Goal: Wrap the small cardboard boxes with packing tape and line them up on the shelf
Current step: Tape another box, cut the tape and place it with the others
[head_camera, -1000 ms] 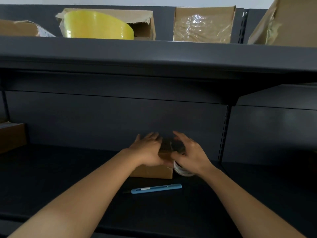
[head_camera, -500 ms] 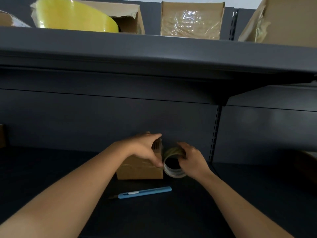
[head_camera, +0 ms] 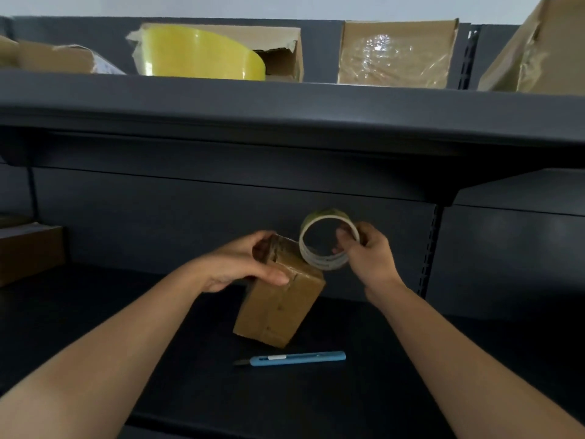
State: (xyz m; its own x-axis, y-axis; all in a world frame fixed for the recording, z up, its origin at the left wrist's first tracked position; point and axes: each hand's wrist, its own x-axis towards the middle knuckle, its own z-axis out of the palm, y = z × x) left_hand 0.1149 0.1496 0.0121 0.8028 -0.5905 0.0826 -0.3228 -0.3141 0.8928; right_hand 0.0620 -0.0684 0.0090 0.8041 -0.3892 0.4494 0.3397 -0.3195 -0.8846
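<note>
Hands work just behind the blue cutter [head_camera: 294,358] (lying flat on the lower shelf [head_camera: 205,391], apart from the box). Left hand [head_camera: 240,264] grips the upper end of the small cardboard box [head_camera: 278,308], holding it tilted. Right hand [head_camera: 370,255] pinches the tape roll [head_camera: 319,263], fingers inside its core, the roll right against the box's top corner. Farther back, the upper shelf [head_camera: 285,103] carries a taped box [head_camera: 395,55] and a big yellow roll [head_camera: 196,55].

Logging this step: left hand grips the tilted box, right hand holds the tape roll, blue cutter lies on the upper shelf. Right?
Not quite: the head view shows the blue cutter on the lower shelf, in front of the box. The rest holds.
</note>
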